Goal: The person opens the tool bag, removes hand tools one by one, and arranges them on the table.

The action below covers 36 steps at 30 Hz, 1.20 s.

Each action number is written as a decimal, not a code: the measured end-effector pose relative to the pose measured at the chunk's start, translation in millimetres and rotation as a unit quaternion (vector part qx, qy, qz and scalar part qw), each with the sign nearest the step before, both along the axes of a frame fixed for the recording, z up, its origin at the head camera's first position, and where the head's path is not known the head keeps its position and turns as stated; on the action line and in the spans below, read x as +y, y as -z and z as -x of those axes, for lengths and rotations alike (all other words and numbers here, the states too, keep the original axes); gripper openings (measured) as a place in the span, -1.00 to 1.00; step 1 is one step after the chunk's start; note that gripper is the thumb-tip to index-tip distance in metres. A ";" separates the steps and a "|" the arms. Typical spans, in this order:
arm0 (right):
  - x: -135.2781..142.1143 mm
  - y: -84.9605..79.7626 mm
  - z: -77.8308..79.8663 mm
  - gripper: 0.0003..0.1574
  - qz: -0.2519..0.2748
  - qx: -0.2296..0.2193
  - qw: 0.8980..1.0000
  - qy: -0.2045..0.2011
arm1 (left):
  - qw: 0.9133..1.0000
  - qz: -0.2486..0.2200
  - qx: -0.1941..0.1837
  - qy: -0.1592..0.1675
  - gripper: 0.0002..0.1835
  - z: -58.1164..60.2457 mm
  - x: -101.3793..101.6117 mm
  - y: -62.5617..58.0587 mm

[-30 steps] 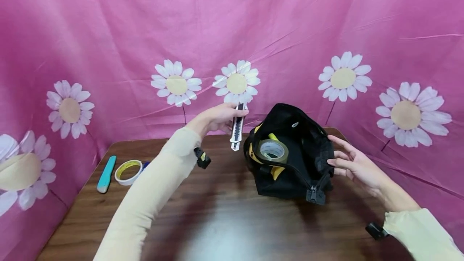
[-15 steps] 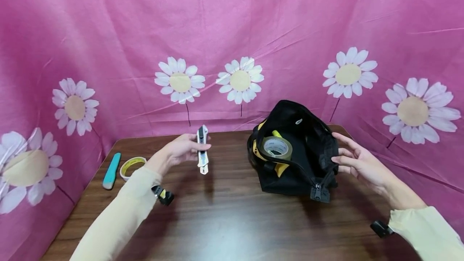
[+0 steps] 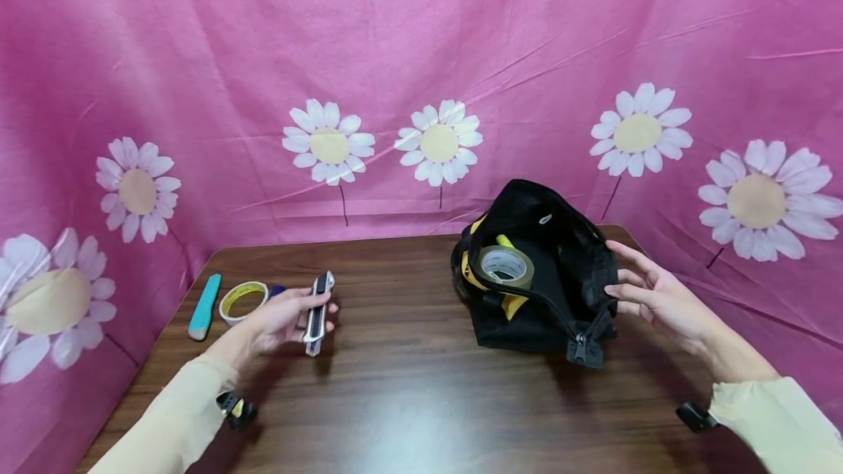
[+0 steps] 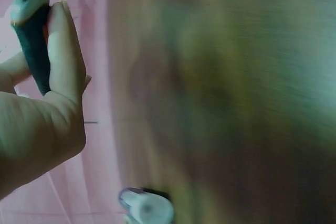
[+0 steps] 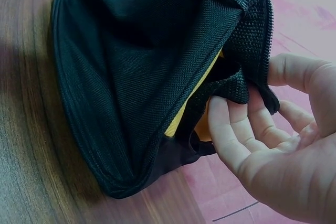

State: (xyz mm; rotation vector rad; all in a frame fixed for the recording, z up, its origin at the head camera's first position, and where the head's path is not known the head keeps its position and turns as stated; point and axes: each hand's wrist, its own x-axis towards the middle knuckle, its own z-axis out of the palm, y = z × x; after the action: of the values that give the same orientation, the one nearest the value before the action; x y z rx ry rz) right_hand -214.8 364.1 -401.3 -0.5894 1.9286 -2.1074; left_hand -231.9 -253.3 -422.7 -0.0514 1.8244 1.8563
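While the teal tool (image 3: 205,308) and the white tape roll (image 3: 226,311) lie at the table's (image 3: 402,298) left, I see the left hand (image 3: 282,322) near them grasping the silver cutter (image 3: 318,315) above the wood. Farther right, the black bag (image 3: 503,335) gapes around a tan tape roll (image 3: 525,280), its rim gripped by the right hand (image 3: 667,306); I judge this a carrying step, calling for controlled lowering next

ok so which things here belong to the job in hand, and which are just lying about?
Likely in the job:
utility knife, in the left hand
black bag, its edge held by the right hand
tan tape roll and yellow item, inside the bag

Apparently just lying about:
teal tool
white tape roll
blue item, partly hidden
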 end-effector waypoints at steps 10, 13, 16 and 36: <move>2.1 -0.6 0.2 -0.10 0.016 -0.001 1.000 -0.009 | 1.000 0.001 -0.008 0.008 -0.35 -20.9 -22.2 21.0; 3.7 -0.5 0.4 -0.10 0.012 0.000 1.000 -0.009 | 1.000 -0.028 -0.006 0.012 -0.22 -20.2 -28.9 24.2; 3.2 0.3 1.1 -0.11 0.014 -0.001 1.000 -0.011 | 0.999 -0.045 -0.009 0.008 -0.24 -20.2 -33.7 27.4; -0.5 2.0 2.4 -0.10 0.007 -0.003 1.000 -0.005 | 0.991 -0.125 -0.042 0.020 -0.48 -31.2 -55.2 25.0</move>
State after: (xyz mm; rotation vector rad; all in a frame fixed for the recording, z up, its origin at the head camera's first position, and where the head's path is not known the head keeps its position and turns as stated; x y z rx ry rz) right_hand -217.2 363.6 -403.4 -0.5945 1.9060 -2.1157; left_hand -200.7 -308.5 -447.7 -0.0028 1.5154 2.0082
